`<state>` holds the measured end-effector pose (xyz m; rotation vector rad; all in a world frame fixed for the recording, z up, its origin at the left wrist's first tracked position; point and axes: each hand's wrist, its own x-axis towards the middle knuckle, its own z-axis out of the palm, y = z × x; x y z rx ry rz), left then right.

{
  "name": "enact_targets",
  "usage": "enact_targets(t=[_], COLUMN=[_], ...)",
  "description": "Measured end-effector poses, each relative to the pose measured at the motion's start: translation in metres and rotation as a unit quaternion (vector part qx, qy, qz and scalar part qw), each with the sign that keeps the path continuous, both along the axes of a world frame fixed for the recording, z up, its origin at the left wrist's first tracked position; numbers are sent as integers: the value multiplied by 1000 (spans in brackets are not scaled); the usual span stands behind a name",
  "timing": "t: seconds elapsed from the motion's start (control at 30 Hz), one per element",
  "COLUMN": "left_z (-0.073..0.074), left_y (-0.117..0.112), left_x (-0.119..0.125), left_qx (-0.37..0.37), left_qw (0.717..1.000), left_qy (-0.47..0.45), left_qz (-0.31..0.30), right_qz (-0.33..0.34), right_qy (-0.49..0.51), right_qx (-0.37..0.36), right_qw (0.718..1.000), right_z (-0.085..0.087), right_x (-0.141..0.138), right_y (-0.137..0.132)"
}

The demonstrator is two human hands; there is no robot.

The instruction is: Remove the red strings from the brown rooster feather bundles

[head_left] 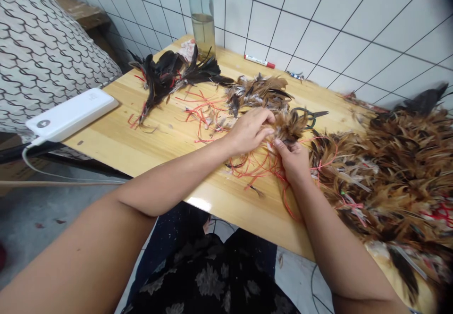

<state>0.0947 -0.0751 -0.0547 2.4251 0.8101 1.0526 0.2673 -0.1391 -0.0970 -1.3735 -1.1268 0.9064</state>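
Feather bundle (pixel 293 124) pinched by right hand (pixel 294 157); left hand (pixel 250 129) half-curled, hold unclear; table edge (pixel 244 222) beneath forearms (pixel 191 167).

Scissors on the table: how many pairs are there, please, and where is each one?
1. The scissors lie on the wooden table, just beyond the feather bunch at the right hand. More could be hidden under the feather pile.

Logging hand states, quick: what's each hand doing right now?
Left hand: fingers curled beside the brown feather bunch; grip can't be told.
Right hand: closed, holding that bunch.
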Motion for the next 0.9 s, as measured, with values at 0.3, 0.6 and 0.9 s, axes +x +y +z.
enact_targets(t=[0.3, 0.6, 0.9], left_z=[-14, -26, -13], left_y=[-1, -8, -5], left_x=[5, 20, 12], left_qx=[60, 108, 49], left_qw=[984, 973, 986], left_qy=[143, 176, 138], left_qz=[-91, -101, -83], right_qz=[0, 8, -15], right_qy=[39, -19, -11], right_qx=[29, 33, 29], right_qw=[999, 999, 999], right_z=[7, 7, 3], right_x=[3, 2, 4], right_y=[0, -2, -1])
